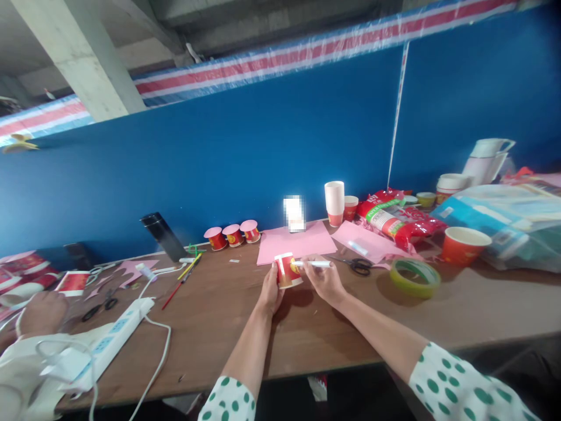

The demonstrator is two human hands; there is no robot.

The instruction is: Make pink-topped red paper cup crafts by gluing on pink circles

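My left hand is wrapped around the left side of a red paper cup with a white stripe and a yellow mark, held just above the table. In my right hand is a white marker pen, gripped between thumb and fingers. Its tip points left and meets or nearly meets the cup's right side; I cannot tell which. Behind the cup lies a sheet of pink paper. Black scissors rest to the right of my right hand.
Several red cups topped with pink discs line the blue wall. Yellow tape, an orange cup and a red bag are rightward. To the left are a black bottle, a power strip and another person's hand.
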